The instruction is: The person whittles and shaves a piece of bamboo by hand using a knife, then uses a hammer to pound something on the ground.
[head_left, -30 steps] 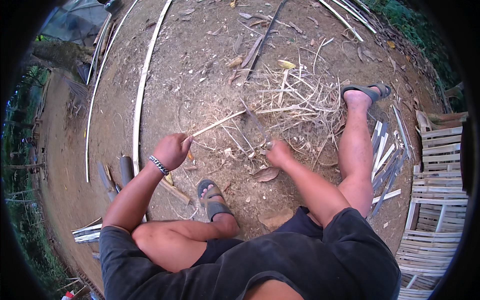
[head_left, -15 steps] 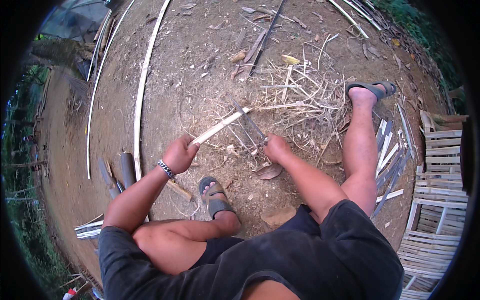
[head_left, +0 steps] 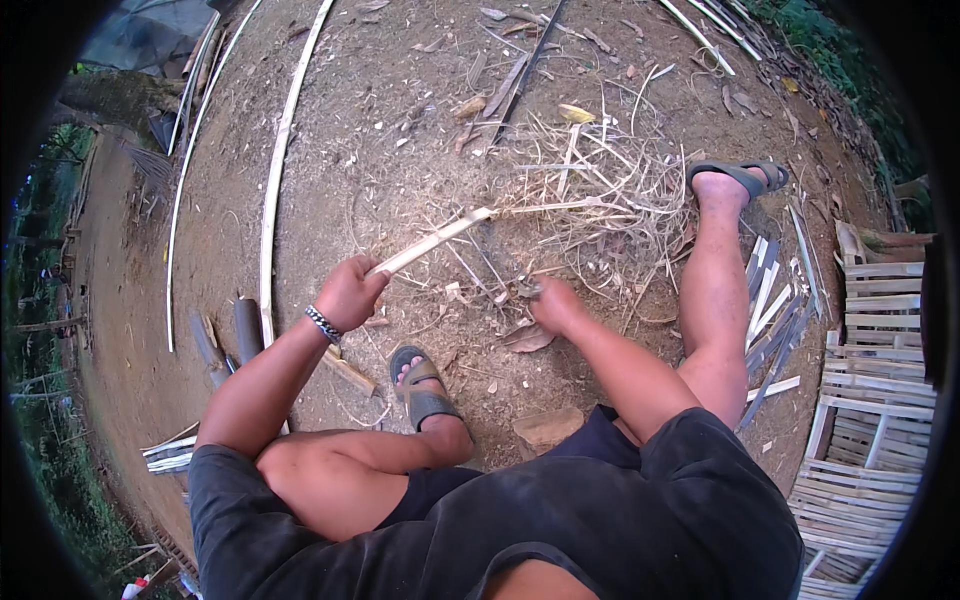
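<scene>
My left hand (head_left: 349, 293), with a chain bracelet on its wrist, is closed around the near end of a pale, flat strip of split wood, perhaps bamboo (head_left: 432, 243). The strip slants up to the right, and its far end reaches the edge of a pile of thin shavings (head_left: 620, 205). Closed on a knife (head_left: 528, 287), my right hand (head_left: 558, 304) is to the right of the strip and apart from it. The knife's blade is hard to make out against the littered ground.
Long pale strips (head_left: 278, 160) lie on the dirt to the left, near dark cut pieces (head_left: 249, 328). More split strips (head_left: 768, 300) lie beside my sandalled right foot (head_left: 735, 178). A slatted bamboo rack (head_left: 868, 440) stands at the right. A flat stone (head_left: 548, 428) sits between my legs.
The knife blade, which crossed the strip near its far end before, no longer lies over it. The strip and my left hand have shifted slightly up and left.
</scene>
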{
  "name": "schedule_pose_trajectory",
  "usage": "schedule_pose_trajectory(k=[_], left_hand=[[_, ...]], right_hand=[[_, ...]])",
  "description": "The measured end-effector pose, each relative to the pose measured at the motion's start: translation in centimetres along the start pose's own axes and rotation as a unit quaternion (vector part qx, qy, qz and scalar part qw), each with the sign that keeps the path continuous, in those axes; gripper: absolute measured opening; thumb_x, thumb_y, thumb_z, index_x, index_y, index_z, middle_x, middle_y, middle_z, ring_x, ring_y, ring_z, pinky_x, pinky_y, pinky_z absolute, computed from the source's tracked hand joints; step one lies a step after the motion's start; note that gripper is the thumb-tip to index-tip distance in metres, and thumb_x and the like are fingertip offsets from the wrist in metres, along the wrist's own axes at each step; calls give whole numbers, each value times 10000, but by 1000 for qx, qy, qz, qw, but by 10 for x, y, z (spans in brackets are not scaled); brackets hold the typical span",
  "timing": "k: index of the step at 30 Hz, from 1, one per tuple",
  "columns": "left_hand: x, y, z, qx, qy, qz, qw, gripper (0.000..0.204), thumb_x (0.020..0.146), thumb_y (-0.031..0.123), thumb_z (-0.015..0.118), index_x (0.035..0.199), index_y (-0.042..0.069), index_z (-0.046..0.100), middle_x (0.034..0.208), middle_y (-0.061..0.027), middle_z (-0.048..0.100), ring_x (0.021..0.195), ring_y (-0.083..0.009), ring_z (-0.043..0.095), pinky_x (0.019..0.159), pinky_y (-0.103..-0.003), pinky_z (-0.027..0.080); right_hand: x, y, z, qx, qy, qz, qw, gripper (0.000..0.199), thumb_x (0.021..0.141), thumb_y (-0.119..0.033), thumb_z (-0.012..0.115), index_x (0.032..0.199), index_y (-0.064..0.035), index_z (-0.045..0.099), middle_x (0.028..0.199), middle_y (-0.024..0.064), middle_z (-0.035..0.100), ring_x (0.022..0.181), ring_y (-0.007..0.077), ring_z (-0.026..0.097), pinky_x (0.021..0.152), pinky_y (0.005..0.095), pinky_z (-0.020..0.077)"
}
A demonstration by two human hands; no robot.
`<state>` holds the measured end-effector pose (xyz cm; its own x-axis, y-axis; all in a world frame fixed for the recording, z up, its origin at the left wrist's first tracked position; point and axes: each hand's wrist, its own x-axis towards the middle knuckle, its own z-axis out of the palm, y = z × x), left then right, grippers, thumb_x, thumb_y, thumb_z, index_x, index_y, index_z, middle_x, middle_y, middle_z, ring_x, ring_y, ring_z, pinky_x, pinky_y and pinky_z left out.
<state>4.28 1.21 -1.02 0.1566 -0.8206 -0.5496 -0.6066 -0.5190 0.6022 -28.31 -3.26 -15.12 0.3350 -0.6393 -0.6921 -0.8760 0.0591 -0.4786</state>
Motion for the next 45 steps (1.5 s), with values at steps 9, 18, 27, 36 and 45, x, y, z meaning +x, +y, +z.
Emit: schedule_pose_trajectory(k=[9,18,27,36,45], left_hand=[[7,-18,-8,-23,-29,-35,999,297,966,240,603,1034,-47,643,693,-59,640,535,-130,609,516,-314,493],[-12,4,-13,225,-16,118,967,247,966,224,596,961,-21,629,684,-162,638,618,-305,647,594,-429,504],[-24,36,15,309,20,140,940,248,942,213,575,858,-15,625,741,-258,640,726,-450,633,703,-531,498],[-31,38,21,292,46,135,946,254,923,193,565,806,-23,633,727,-273,641,749,-459,645,722,-532,522],[-38,38,22,268,18,126,955,247,912,170,565,801,-37,642,738,-282,643,719,-456,641,732,-534,518]], right_hand=[[9,35,17,0,87,-5,996,296,826,-162,658,1087,-24,643,993,238,692,928,394,680,855,450,534],[-10,-12,16,77,38,16,996,262,884,-178,647,1097,-29,616,986,183,686,885,323,684,812,473,547],[-55,-97,4,33,-24,-101,994,280,919,-117,592,1191,-53,582,991,169,683,935,305,688,825,442,555],[-60,-83,7,44,4,-63,997,304,878,-108,602,1177,-56,601,1023,185,696,950,328,693,848,449,542],[-59,-67,26,33,104,-140,984,283,863,-119,596,1143,-80,597,1051,179,694,956,391,677,860,472,539]])
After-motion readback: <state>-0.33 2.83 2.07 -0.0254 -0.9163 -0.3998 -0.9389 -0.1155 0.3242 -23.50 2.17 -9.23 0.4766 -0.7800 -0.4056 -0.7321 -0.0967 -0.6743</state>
